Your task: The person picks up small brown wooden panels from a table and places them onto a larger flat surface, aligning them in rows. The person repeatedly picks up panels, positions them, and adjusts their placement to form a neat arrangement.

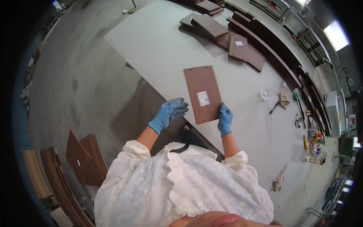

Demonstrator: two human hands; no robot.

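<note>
A flat brown rectangular panel (207,82) with a white label and small holes near its corners is held up over the pale tabletop (162,45). My right hand (225,119), in a blue glove, grips the panel's lower right edge, fingers closed on it. To the left of the panel, my left hand (169,113), gloved in blue too, is apart from it, its fingers stretched out and nothing in them.
More brown panels (211,27) lie stacked at the table's far side, beside long dark boards (280,56). On the right lie a tape roll (264,94), a marker (275,107), a crumpled cloth (284,97) and small tools. Further panels (89,159) stand on the floor at left.
</note>
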